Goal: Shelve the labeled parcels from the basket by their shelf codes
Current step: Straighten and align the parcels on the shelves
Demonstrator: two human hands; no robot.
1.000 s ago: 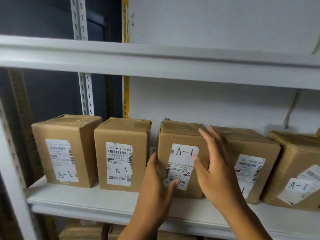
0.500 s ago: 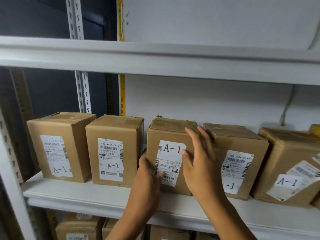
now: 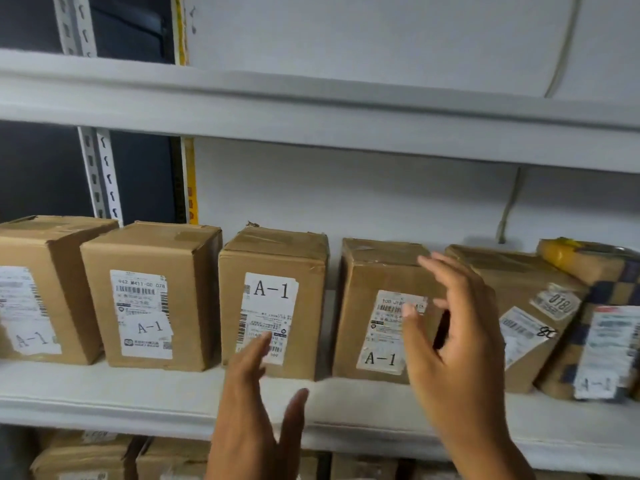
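A row of brown cardboard parcels labelled A-1 stands on a white shelf point(image 3: 145, 396). The middle parcel point(image 3: 277, 258) shows a large A-1 label. My left hand point(image 3: 256, 407) is open just in front of its lower label, fingers apart, holding nothing. My right hand point(image 3: 453, 337) is open and blurred in front of the parcel to the right point(image 3: 374, 271), covering that box's right edge. Whether either hand touches a box cannot be told. The basket is out of view.
Two more A-1 parcels point(image 3: 152, 296) stand to the left, and taped parcels point(image 3: 540, 299) lean at the right end. A white shelf board point(image 3: 311, 116) runs above. More boxes point(image 3: 86, 455) sit on the shelf below.
Both hands have let go of the middle A-1 parcel and drawn back. My right hand has shifted right, in front of the neighbouring box. The view has swung left.
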